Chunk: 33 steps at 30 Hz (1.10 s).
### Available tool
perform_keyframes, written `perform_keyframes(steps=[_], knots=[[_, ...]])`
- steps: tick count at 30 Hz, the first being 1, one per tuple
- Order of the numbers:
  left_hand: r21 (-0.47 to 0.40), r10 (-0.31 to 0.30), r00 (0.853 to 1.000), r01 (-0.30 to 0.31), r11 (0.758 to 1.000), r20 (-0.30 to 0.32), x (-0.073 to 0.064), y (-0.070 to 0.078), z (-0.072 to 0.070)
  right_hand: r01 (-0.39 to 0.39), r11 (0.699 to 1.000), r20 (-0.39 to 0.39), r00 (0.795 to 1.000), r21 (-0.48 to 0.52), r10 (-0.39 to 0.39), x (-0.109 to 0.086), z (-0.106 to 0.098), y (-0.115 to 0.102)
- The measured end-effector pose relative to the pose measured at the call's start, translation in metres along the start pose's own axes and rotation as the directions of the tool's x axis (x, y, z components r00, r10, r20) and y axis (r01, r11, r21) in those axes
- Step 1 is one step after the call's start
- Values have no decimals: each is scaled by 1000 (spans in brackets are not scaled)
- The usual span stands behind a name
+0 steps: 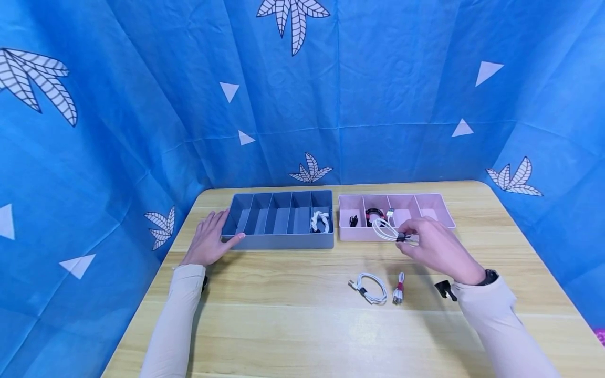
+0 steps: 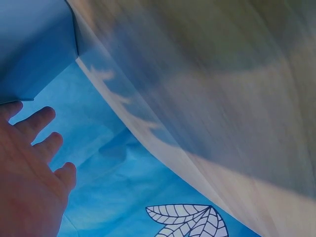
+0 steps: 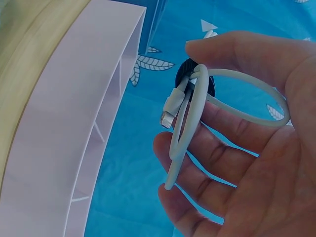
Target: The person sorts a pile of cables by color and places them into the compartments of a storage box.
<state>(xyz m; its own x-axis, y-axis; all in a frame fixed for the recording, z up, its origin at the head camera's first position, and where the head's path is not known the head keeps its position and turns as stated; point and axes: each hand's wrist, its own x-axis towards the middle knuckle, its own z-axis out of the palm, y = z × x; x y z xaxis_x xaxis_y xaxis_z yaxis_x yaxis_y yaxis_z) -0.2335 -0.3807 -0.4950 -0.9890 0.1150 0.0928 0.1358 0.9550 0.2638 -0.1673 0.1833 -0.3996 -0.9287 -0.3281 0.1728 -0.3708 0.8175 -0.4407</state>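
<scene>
A coiled white cable (image 1: 385, 230) with a black strap is pinched between thumb and fingers of my right hand (image 1: 432, 247), just above the front of the pink tray (image 1: 350, 234). Its metal plug (image 3: 167, 118) shows in the right wrist view. My left hand (image 1: 208, 239) touches the left end of the grey-blue tray (image 1: 283, 241), fingers and thumb extended. A white cable bundle (image 1: 320, 221) lies in that tray's rightmost compartment. In the pink tray, a small black cable (image 1: 353, 221) sits in the leftmost compartment, and a black and red coil (image 1: 375, 214) in the one beside it.
On the wooden table (image 1: 283, 315) lie a white coiled cable (image 1: 373, 289) with a black strap and a short white cable (image 1: 399, 289) with a red strap. A black item (image 1: 445, 290) lies near my right forearm. A blue curtain (image 1: 283, 94) hangs behind the table.
</scene>
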Motion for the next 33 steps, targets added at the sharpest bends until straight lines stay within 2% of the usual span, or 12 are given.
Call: perform_keyframes(steps=[17,33], knots=[[0,-6,1000,6,1000,7,0,1,-1,65,998,-27,998,13,-64,14,-2,-7],[13,-1,1000,1,1000,4,-1,0,0,28,1000,12,1000,11,-28,32,0,-22]])
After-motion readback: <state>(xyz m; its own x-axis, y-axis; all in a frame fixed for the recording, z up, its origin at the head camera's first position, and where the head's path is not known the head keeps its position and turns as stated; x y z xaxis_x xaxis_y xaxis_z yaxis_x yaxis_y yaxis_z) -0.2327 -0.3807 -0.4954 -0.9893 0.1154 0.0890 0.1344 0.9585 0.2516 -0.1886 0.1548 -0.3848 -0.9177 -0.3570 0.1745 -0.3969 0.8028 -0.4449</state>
